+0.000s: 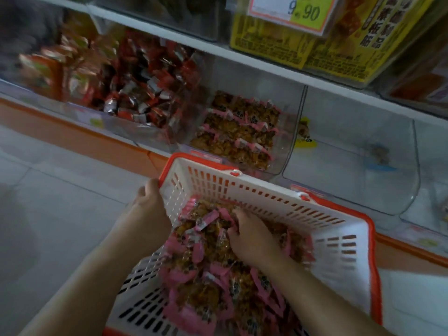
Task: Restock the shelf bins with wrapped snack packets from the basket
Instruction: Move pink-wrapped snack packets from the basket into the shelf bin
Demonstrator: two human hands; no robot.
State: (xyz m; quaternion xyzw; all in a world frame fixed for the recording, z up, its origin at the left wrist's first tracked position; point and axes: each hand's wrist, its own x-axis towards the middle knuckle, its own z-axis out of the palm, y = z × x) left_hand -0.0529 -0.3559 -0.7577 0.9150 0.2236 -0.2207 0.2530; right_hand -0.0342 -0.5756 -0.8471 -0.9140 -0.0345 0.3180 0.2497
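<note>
A white plastic basket with slots and a red rim (266, 197) is held up in front of the low shelf. It is tipped, and it is full of small pink-wrapped snack packets with brown food inside (206, 275). The left hand (148, 204) holds the basket by its left corner, with the fingers curled over the red rim, so its grip is wrapped tight on the basket. The right hand (249, 236) is down inside the basket, on top of the pile. Its fingers are bent into the packets and its grip is closed round a few of them.

Just behind the basket is a clear plastic shelf bin (286, 132) with neat rows of the same pink packets (237, 132) lying in it. It is only partly full. To the left of it is another clear bin heaped with red and silver wrapped packets (140, 93). To the right is a clear bin (351, 151) with just a couple of small things in it, too blurry to tell. On the shelf above stands a yellow box with dark writing (339, 47), and a price tag reading 9.90 (293, 13) hangs in front of it
</note>
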